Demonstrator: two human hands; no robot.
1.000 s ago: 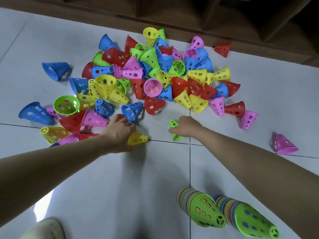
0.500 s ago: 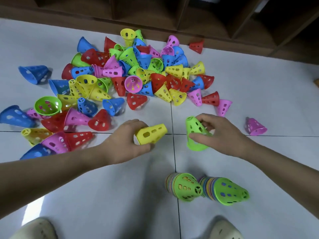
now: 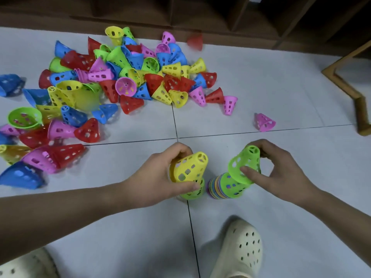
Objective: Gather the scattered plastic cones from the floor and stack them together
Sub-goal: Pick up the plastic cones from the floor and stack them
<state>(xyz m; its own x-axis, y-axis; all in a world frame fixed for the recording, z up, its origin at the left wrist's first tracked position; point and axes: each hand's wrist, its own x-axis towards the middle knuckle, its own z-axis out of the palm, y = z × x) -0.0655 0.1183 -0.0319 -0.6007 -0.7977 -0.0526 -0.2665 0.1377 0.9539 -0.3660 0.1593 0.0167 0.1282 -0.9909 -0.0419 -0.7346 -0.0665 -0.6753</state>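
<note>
My left hand (image 3: 158,173) grips a yellow cone (image 3: 189,167), holding it over the left stack (image 3: 193,192), whose top cone is green. My right hand (image 3: 277,171) pinches a green cone (image 3: 244,165) just above the right stack (image 3: 224,186) of many-coloured cones with a green one on top. Both stacks stand on the white tile floor just in front of me. A big pile of scattered cones (image 3: 120,81) in red, blue, yellow, pink and green lies farther off to the left.
A lone pink cone (image 3: 264,122) lies right of the pile and a red one (image 3: 194,42) sits by the wooden shelf base. A wooden frame leg (image 3: 353,93) stands at the right. My cream clogs (image 3: 239,249) are on the floor below the stacks.
Both hands have lifted their cones off the floor and pulled them back toward me, bringing the yellow one over the left stack and the green one over the right stack.
</note>
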